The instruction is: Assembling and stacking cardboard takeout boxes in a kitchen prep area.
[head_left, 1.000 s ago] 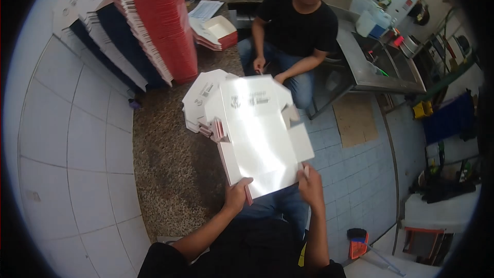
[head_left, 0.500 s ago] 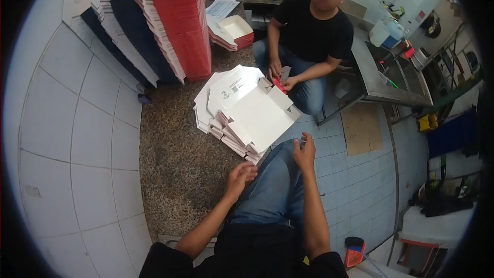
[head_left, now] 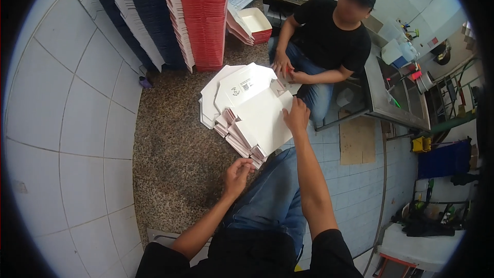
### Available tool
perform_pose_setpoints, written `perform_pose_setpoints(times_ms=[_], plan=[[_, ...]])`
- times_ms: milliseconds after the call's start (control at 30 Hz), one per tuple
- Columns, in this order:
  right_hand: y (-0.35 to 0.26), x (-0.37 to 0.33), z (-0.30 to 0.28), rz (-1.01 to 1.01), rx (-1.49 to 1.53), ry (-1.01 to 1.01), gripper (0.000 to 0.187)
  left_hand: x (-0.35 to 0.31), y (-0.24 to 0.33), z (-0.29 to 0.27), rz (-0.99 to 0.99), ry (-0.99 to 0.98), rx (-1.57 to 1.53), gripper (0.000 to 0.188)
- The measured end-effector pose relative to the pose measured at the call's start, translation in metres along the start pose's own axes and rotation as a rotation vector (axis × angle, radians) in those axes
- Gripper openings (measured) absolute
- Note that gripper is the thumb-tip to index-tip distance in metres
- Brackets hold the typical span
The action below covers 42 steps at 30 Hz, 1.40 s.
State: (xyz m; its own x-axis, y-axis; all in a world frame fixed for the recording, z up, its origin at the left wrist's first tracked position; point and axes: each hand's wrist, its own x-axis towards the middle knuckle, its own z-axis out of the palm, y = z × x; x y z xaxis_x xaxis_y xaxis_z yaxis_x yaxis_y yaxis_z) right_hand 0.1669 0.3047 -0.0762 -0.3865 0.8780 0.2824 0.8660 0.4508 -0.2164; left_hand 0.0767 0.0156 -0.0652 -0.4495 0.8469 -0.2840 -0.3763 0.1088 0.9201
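Observation:
A stack of partly folded white cardboard boxes (head_left: 262, 118) lies on the stone counter, flat lids fanned toward the far left and folded side flaps toward me. My right hand (head_left: 297, 117) is at the right edge of the top box, its fingers closed on the cardboard there. Close to the stack's near corner is my left hand (head_left: 238, 176), fingers loosely bent and apart, with nothing held. Whether its fingertips touch the corner is unclear.
Tall stacks of red cardboard boxes (head_left: 204, 20) and dark blue ones (head_left: 154, 20) stand against the tiled wall. Beyond is a folded open red-and-white box (head_left: 256, 21). A co-worker (head_left: 329, 36) sits opposite, hands over something red. A metal sink (head_left: 399, 90) stands right.
My right hand has moved forward from the air to the top box's right edge. My left hand stays near the stack's corner. The co-worker's hands have drawn closer together; the view has shifted.

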Motion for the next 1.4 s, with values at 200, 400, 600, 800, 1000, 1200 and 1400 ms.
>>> perform_pose_setpoints(times_ms=[200,400,600,800,1000,1200,1400], plan=[[-0.015,-0.012,0.006,-0.090,-0.087,0.141,0.051,-0.008,0.000,-0.004,0.072,-0.016,-0.013,0.019],[-0.021,0.000,-0.050,0.170,0.338,0.014,0.017,-0.020,0.017,0.002,0.059,-0.108,0.031,0.020],[-0.087,-0.053,-0.175,-0.004,0.649,0.234,0.009,-0.011,0.099,0.064,0.229,-0.010,-0.049,0.031],[-0.105,-0.162,-0.239,-0.297,0.527,-0.001,0.044,-0.025,0.137,0.091,0.158,-0.005,-0.157,0.031],[-0.037,-0.192,-0.262,-0.297,0.138,0.040,0.083,-0.049,0.154,0.093,0.087,-0.073,-0.475,0.020],[-0.066,-0.241,-0.229,0.515,1.571,0.006,0.050,-0.056,0.152,0.121,-0.017,-0.305,-0.625,0.020],[-0.038,-0.231,-0.263,-0.254,0.567,0.338,0.041,-0.074,0.132,0.137,0.071,-0.188,-0.457,0.016]])
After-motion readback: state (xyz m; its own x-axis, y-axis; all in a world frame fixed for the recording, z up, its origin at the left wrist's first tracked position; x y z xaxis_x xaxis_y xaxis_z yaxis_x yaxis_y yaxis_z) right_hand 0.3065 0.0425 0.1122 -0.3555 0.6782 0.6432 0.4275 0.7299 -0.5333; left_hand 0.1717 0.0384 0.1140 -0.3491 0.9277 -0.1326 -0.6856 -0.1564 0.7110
